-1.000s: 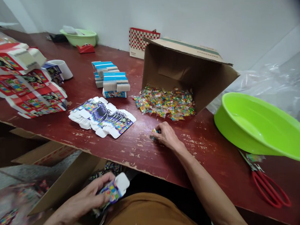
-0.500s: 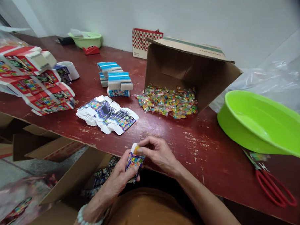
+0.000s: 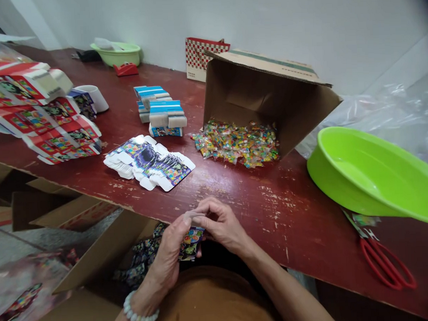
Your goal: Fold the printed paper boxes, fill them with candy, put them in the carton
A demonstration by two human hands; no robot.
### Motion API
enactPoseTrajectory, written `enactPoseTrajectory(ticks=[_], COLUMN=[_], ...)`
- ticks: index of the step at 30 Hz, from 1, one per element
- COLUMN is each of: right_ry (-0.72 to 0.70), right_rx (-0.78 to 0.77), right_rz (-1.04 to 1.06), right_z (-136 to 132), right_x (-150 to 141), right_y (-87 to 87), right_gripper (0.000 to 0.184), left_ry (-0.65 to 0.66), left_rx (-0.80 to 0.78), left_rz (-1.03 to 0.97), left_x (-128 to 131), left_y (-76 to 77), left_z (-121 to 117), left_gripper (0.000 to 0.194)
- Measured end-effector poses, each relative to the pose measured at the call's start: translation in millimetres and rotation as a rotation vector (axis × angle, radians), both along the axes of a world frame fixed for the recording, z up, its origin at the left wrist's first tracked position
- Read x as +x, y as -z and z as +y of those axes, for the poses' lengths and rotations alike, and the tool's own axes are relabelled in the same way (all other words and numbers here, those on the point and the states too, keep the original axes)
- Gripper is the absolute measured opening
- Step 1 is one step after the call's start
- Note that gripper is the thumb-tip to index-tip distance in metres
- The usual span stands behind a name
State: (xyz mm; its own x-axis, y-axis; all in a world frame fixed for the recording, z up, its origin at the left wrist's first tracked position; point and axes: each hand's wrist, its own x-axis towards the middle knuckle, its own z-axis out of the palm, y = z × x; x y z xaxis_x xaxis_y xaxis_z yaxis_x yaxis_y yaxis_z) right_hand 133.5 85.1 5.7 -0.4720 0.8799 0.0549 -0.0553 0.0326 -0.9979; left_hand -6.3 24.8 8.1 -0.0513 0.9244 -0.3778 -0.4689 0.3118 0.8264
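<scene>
Just off the table's front edge, my left hand (image 3: 171,247) is wrapped round a small purple printed carton (image 3: 192,239). My right hand (image 3: 222,221) closes on the carton's top end, its thumb and fingers meeting my left thumb at the flap. The small candy packet seen earlier is out of sight. Ahead on the table lies a fanned stack of flat purple cartons (image 3: 148,161). Behind them and to the right, small wrapped candies (image 3: 238,143) spill from a cardboard box (image 3: 253,92) lying on its side.
A green basin (image 3: 370,172) and red-handled scissors (image 3: 387,262) are at the right. Bundled red cartons (image 3: 45,111) pile up at the left, blue carton bundles (image 3: 165,115) further back. Below the table edge, an open cardboard box (image 3: 94,255) holds dark printed packs (image 3: 143,253).
My right hand came from the table with a small candy packet to the carton's open top. My left hand raised the carton to meet it. Now both hands press at the flap.
</scene>
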Motion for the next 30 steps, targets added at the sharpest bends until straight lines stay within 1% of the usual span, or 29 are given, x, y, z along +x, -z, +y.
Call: enactPoseTrajectory(ticks=[1,2,3,4,6,9,10,11,13,16,17,18,21,22,25,27,29,30], right_ry=[0.062,0.091,0.086,0.065,0.028,0.021,0.024,0.026,0.016,-0.047,-0.055,-0.051,-0.038,-0.057,-0.117,-0.104,-0.103,-0.134], right_rx=[0.152,0.259,0.312,0.315,0.214,-0.051,-0.112,-0.143,-0.146,-0.142,-0.109,-0.043,0.237,0.299,0.364,0.378,0.381,0.366], right_rz=[-0.044,-0.086,-0.122,-0.15,-0.179,-0.145,-0.128,-0.113,-0.078,-0.051,-0.07,-0.107,-0.231,-0.247,-0.241,-0.245,-0.253,-0.257], right_z=[-1,-2,-3,-4,-5,-5,-4,-3,-1,2,3,4,5,5,0,-5,-6,-4], right_x=[0,0,1,2,4,2,0,-2,-5,-7,-7,-6,-2,0,2,1,-3,-6], right_y=[-0.2,-0.7,-1.6,-2.6,-4.4,-5.4,-5.4,-5.1,-3.8,-1.4,-1.0,-1.3,-5.2,-7.0,-9.4,-6.7,-1.5,1.4], right_gripper=[0.023,0.021,0.021,0.023,0.023,0.019,0.018,0.017,0.016,0.019,0.019,0.017,0.012,0.013,0.013,0.01,0.009,0.008], left_ry=[-0.015,-0.013,0.007,0.035,0.064,0.029,0.021,0.018,0.019,0.043,0.046,0.044,0.024,0.016,-0.036,-0.061,-0.059,-0.055], left_rx=[-0.003,-0.036,-0.085,-0.131,-0.182,-0.145,-0.133,-0.12,-0.091,-0.068,-0.068,-0.075,-0.119,-0.141,-0.192,-0.194,-0.183,-0.18], left_rz=[-0.008,-0.036,-0.08,-0.133,-0.21,-0.209,-0.195,-0.185,-0.178,-0.18,-0.179,-0.179,-0.194,-0.208,-0.244,-0.248,-0.239,-0.226], left_x=[0,0,0,-1,-2,-4,-4,-4,-4,-5,-5,-5,-5,-5,-6,-6,-9,-11], left_y=[0.4,0.1,-0.9,-2.3,-5.2,-7.1,-6.8,-6.3,-5.3,-5.1,-5.4,-5.7,-4.7,-3.7,0.9,4.0,6.9,8.6], left_z=[0,0,1,1,2,3,3,3,4,5,5,5,6,6,8,8,7,6], left_gripper=[0.035,0.035,0.036,0.037,0.039,0.042,0.044,0.047,0.053,0.059,0.059,0.059,0.053,0.05,0.037,0.031,0.035,0.038])
